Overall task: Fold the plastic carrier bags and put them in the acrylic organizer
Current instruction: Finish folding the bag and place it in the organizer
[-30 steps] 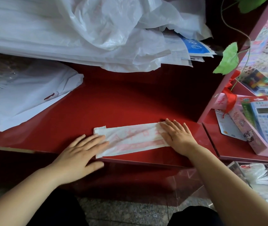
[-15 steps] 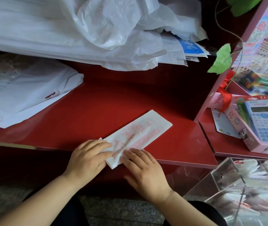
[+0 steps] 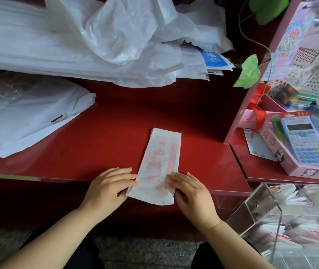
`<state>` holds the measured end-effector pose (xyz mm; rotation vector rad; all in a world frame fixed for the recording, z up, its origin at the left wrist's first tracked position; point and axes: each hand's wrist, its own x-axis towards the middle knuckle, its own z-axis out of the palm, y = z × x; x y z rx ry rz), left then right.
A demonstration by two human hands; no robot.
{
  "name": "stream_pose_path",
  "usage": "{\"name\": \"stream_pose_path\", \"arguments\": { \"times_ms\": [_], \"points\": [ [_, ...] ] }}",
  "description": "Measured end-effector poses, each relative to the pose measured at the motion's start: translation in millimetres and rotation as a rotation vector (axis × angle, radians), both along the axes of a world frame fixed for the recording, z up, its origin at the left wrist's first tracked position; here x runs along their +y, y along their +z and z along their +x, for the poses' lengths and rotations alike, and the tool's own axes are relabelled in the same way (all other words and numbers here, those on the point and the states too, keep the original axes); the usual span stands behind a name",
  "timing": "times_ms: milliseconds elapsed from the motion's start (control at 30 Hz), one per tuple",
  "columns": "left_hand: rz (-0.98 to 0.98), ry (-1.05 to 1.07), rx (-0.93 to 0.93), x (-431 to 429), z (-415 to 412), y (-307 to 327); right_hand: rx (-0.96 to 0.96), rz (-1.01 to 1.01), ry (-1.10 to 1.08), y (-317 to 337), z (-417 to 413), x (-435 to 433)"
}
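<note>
Progress sits mid-fold on one bag. The carrier bag (image 3: 160,158), white with red print, is already flattened into a long narrow strip that lies on the red counter (image 3: 106,136) near the middle of its front edge. The strip points away from the person, and its near end hangs a little over that edge.

The left hand (image 3: 108,188) touches the strip's left side with nearly straight fingers. The right hand (image 3: 191,193) rests relaxed fingertips on its right side, and neither hand curls round it.

The strip probably still needs folding down along its length. It then goes into the acrylic organizer (image 3: 259,206), below the counter's front right corner, where folded bags (image 3: 310,195) already lie.

Much seems left to do: a crumpled heap of bags (image 3: 120,35) sits along the far edge, and a flatter stack (image 3: 28,113) lies at the left edge.
</note>
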<state>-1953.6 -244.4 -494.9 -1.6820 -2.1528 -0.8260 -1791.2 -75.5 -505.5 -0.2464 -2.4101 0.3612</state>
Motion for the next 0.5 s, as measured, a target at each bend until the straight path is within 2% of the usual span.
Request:
{"name": "stream_pose_path", "arguments": {
  "times_ms": [100,167,267,333,433,500],
  "points": [
    [-0.024,-0.034,-0.099,6,5,8,-0.016,0.012,0.012,-1,1,1],
    [-0.021,-0.056,-0.178,11,8,9,0.037,-0.013,0.002,1,-1,1],
    [-0.029,0.031,-0.519,15,11,13,0.115,-0.061,-0.031,8,-3,-2],
    [-0.035,0.079,-0.691,20,12,14,0.089,-0.147,-0.058,15,-3,-6],
    [0.033,0.138,-0.76,31,17,22,-0.008,-0.403,-0.139,21,-6,-6],
    [0.024,0.158,-0.761,38,18,27,-0.04,-0.471,-0.186,24,-9,-3]
  ]
}}
